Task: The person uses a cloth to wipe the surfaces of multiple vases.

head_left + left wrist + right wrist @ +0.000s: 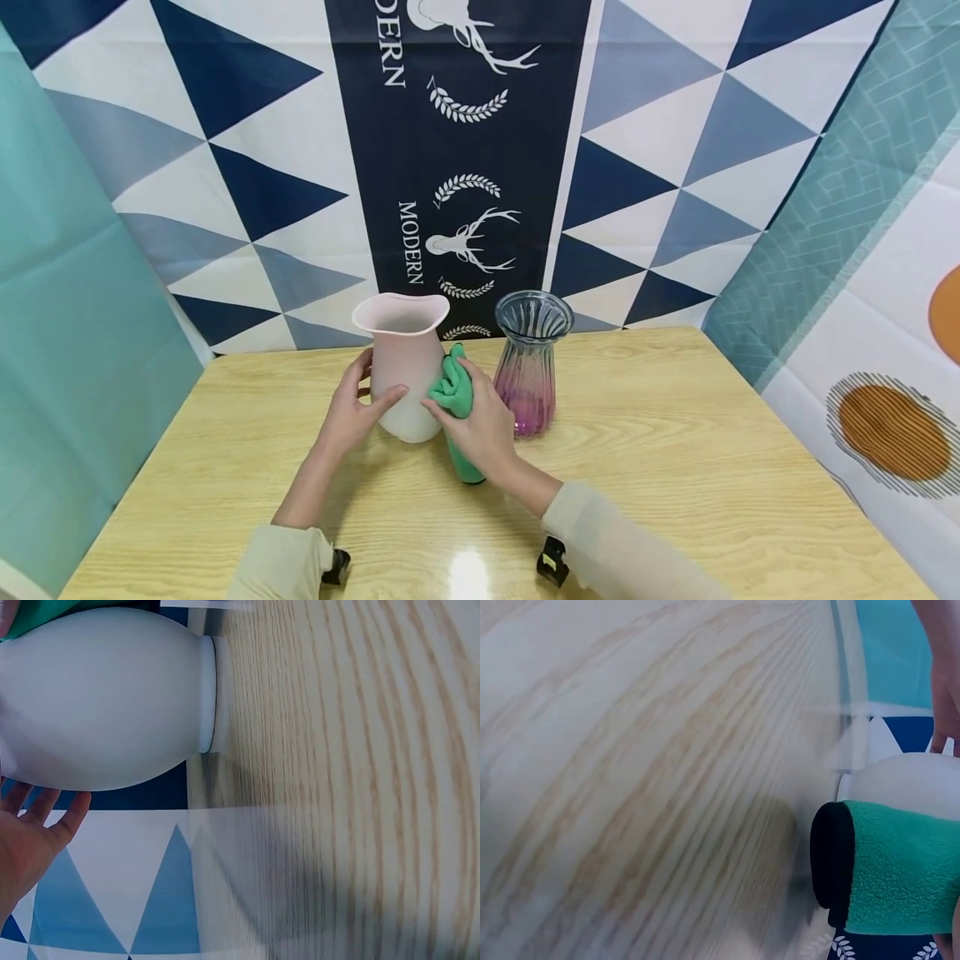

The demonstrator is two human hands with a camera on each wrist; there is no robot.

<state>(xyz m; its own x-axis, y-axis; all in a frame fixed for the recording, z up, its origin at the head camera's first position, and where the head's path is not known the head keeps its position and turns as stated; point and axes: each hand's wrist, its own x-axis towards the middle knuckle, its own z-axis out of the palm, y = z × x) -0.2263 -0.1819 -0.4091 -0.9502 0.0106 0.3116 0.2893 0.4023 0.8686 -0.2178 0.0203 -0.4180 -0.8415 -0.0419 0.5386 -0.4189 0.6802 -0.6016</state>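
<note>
A frosted pink-white vase (405, 379) stands upright on the wooden table (675, 467). My left hand (358, 404) holds its left side, thumb across the front and fingers round the back. My right hand (480, 429) grips a green cloth (453, 387) and presses it against the vase's right side; a black-edged end of the cloth hangs down to the table. The left wrist view shows the vase's belly and foot (105, 697) beside the left hand's palm (30, 840). In the right wrist view the green cloth (900, 877) lies against the vase (907, 780).
A ribbed glass vase (528, 362), clear at the top and purple below, stands just right of my right hand. Patterned backdrop cloths hang behind and at both sides of the table. Bare tabletop stretches to the right and in front.
</note>
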